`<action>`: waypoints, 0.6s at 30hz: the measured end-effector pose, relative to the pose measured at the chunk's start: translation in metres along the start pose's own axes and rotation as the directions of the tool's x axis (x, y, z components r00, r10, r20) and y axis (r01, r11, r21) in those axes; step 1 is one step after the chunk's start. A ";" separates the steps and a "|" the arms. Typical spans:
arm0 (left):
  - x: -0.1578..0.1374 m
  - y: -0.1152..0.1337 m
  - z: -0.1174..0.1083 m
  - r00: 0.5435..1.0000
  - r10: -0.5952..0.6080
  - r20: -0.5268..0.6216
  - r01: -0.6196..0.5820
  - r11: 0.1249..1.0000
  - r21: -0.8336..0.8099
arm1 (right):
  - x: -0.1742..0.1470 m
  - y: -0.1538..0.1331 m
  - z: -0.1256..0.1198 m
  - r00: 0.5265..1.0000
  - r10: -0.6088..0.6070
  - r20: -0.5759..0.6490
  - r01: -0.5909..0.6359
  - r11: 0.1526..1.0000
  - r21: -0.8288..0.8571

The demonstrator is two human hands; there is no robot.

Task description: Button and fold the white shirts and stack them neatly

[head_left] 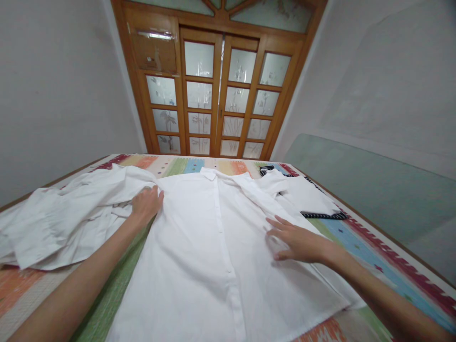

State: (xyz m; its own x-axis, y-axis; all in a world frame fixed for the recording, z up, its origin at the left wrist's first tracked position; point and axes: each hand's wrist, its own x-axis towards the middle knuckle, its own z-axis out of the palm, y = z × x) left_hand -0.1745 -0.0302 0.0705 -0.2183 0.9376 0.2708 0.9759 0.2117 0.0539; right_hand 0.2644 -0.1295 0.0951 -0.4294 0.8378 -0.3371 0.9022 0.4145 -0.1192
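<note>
A white button-up shirt lies spread out, front side up, with its collar at the far end and its button strip running toward me. At its left side near the shoulder, my left hand is closed, fingers curled on the fabric edge. Over the right front of the shirt is my right hand, its fingers spread and holding nothing; whether the fingertips touch the cloth is hard to tell. A crumpled heap of white clothing lies just left of my left hand.
Folded white clothing sits at the far right, with black-and-white striped fabric under it. Everything rests on a multicoloured striped bedspread. A pale green panel stands along the right wall. Wooden doors with glass panes are at the back.
</note>
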 end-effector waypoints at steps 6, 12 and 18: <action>-0.080 0.052 -0.009 0.836 0.546 0.055 -0.501 0.799 -0.332 | 0.086 -0.015 -0.012 0.962 -0.170 -0.214 0.183 0.982 0.041; -0.144 0.078 0.009 0.648 0.756 -0.098 -0.709 0.550 -0.442 | 0.201 -0.023 -0.013 0.919 -0.210 -0.333 0.229 0.973 0.017; -0.146 0.070 0.021 0.682 0.689 -0.246 -0.713 0.551 -0.432 | 0.275 -0.022 -0.018 0.878 -0.097 -0.469 0.169 0.979 0.114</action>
State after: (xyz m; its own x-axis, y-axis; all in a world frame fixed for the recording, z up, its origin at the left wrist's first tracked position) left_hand -0.0747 -0.1461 0.0146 0.5254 0.7171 0.4580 0.6968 -0.6715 0.2521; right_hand 0.1255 0.0982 0.0221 -0.4832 0.8619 0.1536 0.8153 0.5070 -0.2799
